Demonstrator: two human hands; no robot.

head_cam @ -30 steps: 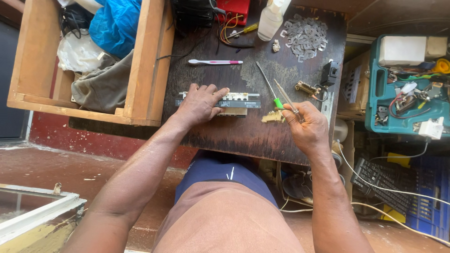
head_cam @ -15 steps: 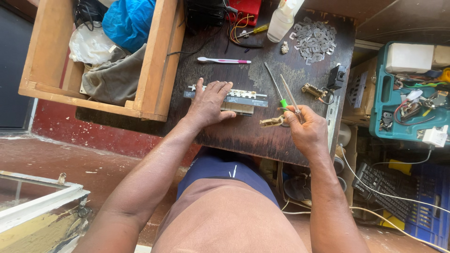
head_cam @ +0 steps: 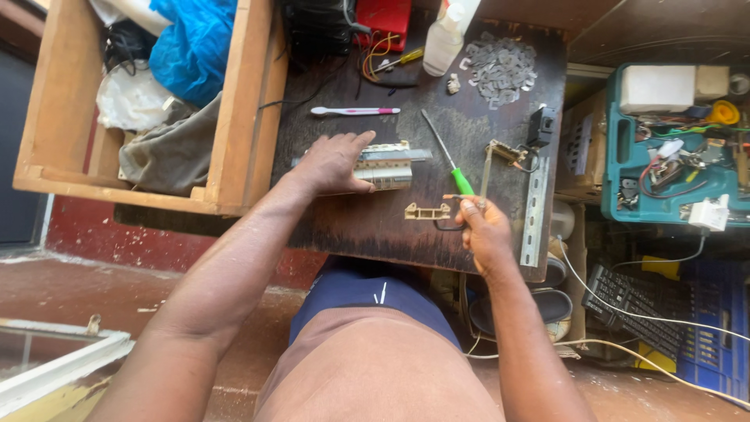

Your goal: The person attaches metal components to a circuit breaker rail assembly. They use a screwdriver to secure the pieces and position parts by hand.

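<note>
My left hand (head_cam: pixel 332 164) lies flat on a long grey and cream electrical part (head_cam: pixel 391 166) in the middle of the dark wooden table (head_cam: pixel 367 230). My right hand (head_cam: pixel 484 233) is near the table's front edge, pinching the green handle of a screwdriver (head_cam: pixel 461 180) whose shaft points away toward the back. A thin metal rod (head_cam: pixel 485 168) stands beside that handle, touching the same fingertips. A small brass bracket (head_cam: pixel 427 211) rests on the table just left of my right hand.
A wooden crate (head_cam: pixel 242 101) with cloth and a blue bag adjoins the table's left side. At the back lie a white and pink toothbrush (head_cam: pixel 355 111), a white bottle (head_cam: pixel 444 39) and a pile of metal plates (head_cam: pixel 500 66). A slotted metal rail (head_cam: pixel 535 207) lies right; a teal toolbox (head_cam: pixel 625 148) stands beyond.
My right hand has drawn back a little toward the near edge with the screwdriver, leaving the brass bracket beside it. My left hand stays on the long part.
</note>
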